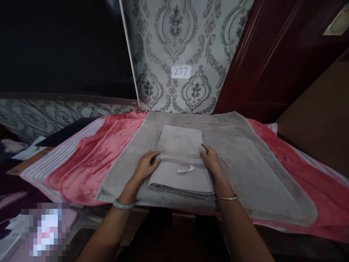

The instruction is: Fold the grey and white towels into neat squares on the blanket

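Head view: a folded grey cloth (pixel 181 141) lies on a larger grey blanket (pixel 245 171) spread out flat, just in front of the person. Its near part looks smooth, and a white label (pixel 186 169) with a curled end shows there. The left hand (pixel 146 165) is at the cloth's left edge, fingers bent, with a small gap between thumb and forefinger. The right hand (pixel 211 158) is at the right edge, its fingers bent and the tips at the border. Whether either hand pinches the cloth or only touches it, I cannot tell. A pale bangle (pixel 123 204) circles the left wrist and a thin metal one (pixel 228 198) the right. Red fabric (pixel 92 153) shows on both sides of the blanket, with a striped sheet (pixel 46 163) beneath it at the left.
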Motion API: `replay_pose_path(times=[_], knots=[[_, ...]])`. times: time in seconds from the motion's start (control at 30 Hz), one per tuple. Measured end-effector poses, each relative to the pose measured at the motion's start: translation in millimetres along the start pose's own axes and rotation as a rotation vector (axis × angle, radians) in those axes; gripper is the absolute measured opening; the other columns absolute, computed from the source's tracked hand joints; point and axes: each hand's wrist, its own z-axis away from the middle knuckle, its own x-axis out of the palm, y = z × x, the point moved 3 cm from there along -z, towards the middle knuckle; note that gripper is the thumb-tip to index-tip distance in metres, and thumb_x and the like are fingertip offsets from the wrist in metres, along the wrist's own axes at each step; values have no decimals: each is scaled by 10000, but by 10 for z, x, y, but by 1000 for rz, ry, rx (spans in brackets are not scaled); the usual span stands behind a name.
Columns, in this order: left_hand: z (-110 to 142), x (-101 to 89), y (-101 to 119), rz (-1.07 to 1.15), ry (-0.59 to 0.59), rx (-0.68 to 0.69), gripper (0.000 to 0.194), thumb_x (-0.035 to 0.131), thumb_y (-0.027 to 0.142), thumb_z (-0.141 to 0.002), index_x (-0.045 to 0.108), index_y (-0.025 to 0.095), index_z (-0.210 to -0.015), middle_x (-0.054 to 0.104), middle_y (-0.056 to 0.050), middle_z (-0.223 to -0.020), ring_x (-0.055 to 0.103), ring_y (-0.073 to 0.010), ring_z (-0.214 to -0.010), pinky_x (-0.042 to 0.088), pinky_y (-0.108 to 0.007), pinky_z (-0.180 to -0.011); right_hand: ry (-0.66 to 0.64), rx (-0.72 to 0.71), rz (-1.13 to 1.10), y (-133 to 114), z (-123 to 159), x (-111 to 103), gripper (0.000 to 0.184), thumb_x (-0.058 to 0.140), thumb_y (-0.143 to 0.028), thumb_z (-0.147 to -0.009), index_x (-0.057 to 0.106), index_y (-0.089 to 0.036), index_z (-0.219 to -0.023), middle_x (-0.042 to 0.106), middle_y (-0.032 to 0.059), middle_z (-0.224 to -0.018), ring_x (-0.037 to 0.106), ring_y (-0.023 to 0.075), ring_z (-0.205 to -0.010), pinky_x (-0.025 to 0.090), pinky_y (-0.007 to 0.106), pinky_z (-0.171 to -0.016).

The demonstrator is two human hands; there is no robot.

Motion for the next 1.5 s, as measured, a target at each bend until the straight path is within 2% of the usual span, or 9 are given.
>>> replay_pose_path(times=[0.23, 0.37, 0.47, 0.73, 1.03, 1.17, 1.27, 1.4, 1.5], knots=[[4, -2, 38, -9, -68, -17, 444, 549, 413, -912, 655, 210, -1292, 673, -67, -969, 603, -219, -927, 480, -356, -862, -79, -8, 10, -96, 184, -157, 620, 622, -336, -787, 585, -149, -1377, 694, 133, -1246, 655, 294, -1086, 516, 437, -953], [2, 22, 57, -64, -87, -13, 488, 592, 446, -886, 650, 213, -1311, 668, -74, -997, 600, -243, -963, 476, -382, -903, -97, -72, -19, -88, 274, -223, 633, 621, -283, -777, 565, -202, -1402, 629, 100, -1373, 586, 281, -1236, 457, 442, -1056], [2, 43, 76, -113, -102, 3, 511, 618, 453, -867, 657, 201, -1310, 662, -90, -1033, 598, -266, -1002, 472, -401, -936, -93, -51, -13, -51, 294, -252, 641, 609, -260, -772, 559, -197, -1408, 634, 103, -1365, 596, 279, -1220, 458, 442, -1052], [-2, 53, 78, -158, -121, 21, 524, 606, 455, -877, 647, 180, -1322, 660, -106, -1078, 589, -278, -1036, 463, -409, -951, -84, -1, 107, -38, 400, -231, 632, 562, -286, -797, 562, -154, -1415, 721, 104, -1075, 653, 266, -897, 518, 417, -863], [10, 47, 83, -137, -120, -3, 534, 585, 498, -892, 641, 209, -1337, 644, -82, -979, 589, -263, -989, 474, -403, -923, -70, 6, 87, 2, 419, -236, 606, 548, -332, -836, 558, -135, -1410, 716, 111, -1018, 652, 284, -939, 509, 416, -877], [16, 37, 103, -102, -116, -2, 560, 605, 471, -874, 609, 218, -1373, 606, -105, -1256, 561, -268, -1191, 458, -402, -1023, -76, -23, 126, -29, 446, -286, 601, 594, -350, -839, 564, -161, -1409, 721, 108, -1025, 662, 291, -941, 511, 420, -874], [12, 41, 111, -118, -146, 55, 569, 600, 460, -873, 587, 233, -1394, 440, -100, -1541, 441, -296, -1387, 369, -451, -1139, -92, -41, 155, -73, 466, -299, 592, 585, -283, -829, 561, -180, -1412, 726, 102, -1082, 670, 288, -947, 520, 430, -879], [2, 45, 100, -162, -195, 85, 538, 560, 447, -899, 582, 246, -1398, 468, -106, -1553, 496, -312, -1355, 332, -533, -1151, -92, -53, 178, -124, 479, -275, 578, 556, -212, -831, 564, -183, -1408, 677, 117, -1287, 644, 293, -1123, 501, 418, -970], [-15, 11, 89, -146, -186, 95, 521, 569, 456, -890, 610, 252, -1368, 511, -111, -1521, 522, -318, -1339, 357, -546, -1138, -108, -29, 225, -137, 428, -253, 587, 559, -204, -843, 546, -179, -1429, 681, 122, -1285, 650, 289, -1130, 504, 395, -968]])
